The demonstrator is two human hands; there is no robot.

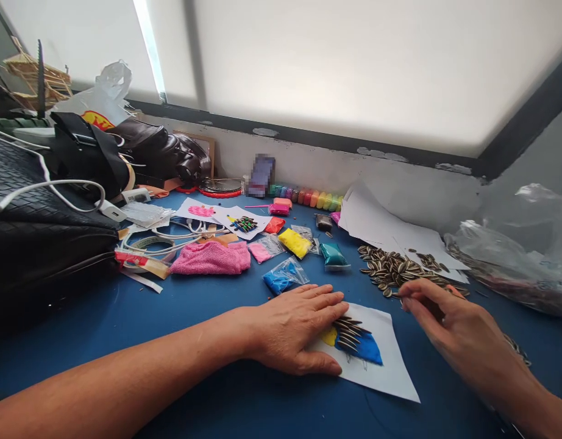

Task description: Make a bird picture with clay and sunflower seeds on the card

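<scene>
A sheet of white paper (385,387) lies on the blue table, bearing a picture in blue clay (371,349) and yellow clay (329,336). Striped sunflower seeds (348,339) stick in the blue part in slanting rows. My left hand (303,326) rests flat on the paper's left side, fingers stretched out, covering part of the yellow clay. To the right of the sheet, my right hand (450,320) pinches a sunflower seed (397,295) between thumb and forefinger. Just beyond it spreads a loose pile of sunflower seeds (386,267).
Bags of blue (284,277), yellow (295,243) and teal clay (334,256) lie ahead, beside a pink towel (212,258). A black woven bag (47,262) and cables crowd the left. White sheets (381,219) and a clear plastic bag (514,262) are at the right.
</scene>
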